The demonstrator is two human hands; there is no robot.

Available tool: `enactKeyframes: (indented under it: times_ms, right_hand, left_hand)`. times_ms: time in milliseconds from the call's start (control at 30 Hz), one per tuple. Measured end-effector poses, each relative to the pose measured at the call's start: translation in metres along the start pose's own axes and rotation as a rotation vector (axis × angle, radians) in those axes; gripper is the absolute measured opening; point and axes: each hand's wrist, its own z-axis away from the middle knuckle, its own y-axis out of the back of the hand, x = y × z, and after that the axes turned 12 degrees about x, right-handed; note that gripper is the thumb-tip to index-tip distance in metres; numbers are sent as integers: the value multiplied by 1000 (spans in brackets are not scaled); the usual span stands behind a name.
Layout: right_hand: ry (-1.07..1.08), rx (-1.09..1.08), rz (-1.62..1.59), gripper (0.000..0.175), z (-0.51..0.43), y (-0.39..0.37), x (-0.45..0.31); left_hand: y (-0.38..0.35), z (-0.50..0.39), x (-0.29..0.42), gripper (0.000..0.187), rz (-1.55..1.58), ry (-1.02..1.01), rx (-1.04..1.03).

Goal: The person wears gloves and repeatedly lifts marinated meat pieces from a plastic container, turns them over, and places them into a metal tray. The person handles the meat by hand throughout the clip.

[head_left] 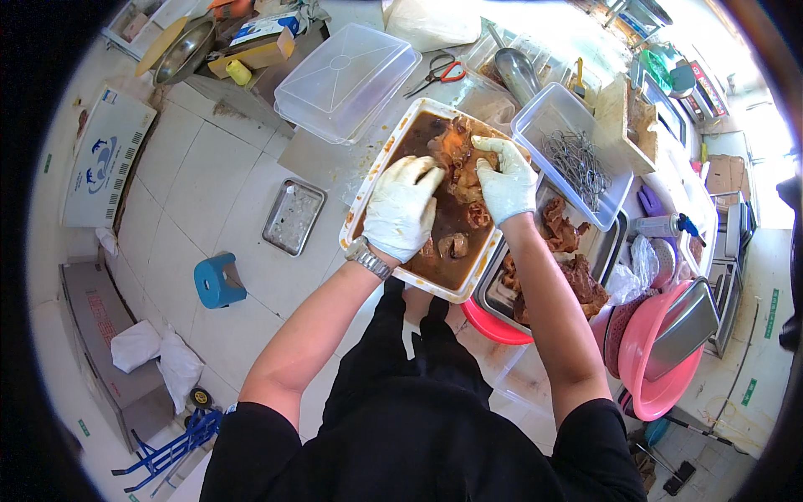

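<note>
A white rectangular tub (pixel 409 125) holds brown sauce and pieces of meat. Over it, both my hands wear whitish gloves. My right hand (pixel 509 179) grips the right side of a large sauce-coated piece of meat (pixel 465 176), its thumb and fingers curled in. My left hand (pixel 401 204) is at the meat's left side with bent fingers; the fingertips are slightly blurred, and whether they grip it is unclear. A smaller chunk of meat (pixel 453 246) lies in the sauce below. To the right, a metal tray (pixel 495 285) carries several reddish-brown meat pieces (pixel 580 282), partly behind my right forearm.
A clear plastic bin (pixel 611 204) of metal hooks overlaps the metal tray. Beyond the tub lie an upturned clear container (pixel 348 75), red-handled scissors (pixel 442 75) and a metal scoop (pixel 517 69). Pink basins (pixel 652 376) stand at right. A blue stool (pixel 218 281) is on the floor.
</note>
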Motion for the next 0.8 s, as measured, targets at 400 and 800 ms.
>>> enactKeyframes:
  times_ms: [400, 800]
  right_hand:
    - [83, 75, -279, 56, 0, -8, 6]
    - [149, -183, -57, 30, -15, 17, 23]
  left_hand:
    - [-36, -35, -7, 60, 700, 1048, -100]
    - [-22, -53, -50, 41, 1477, 1123, -119]
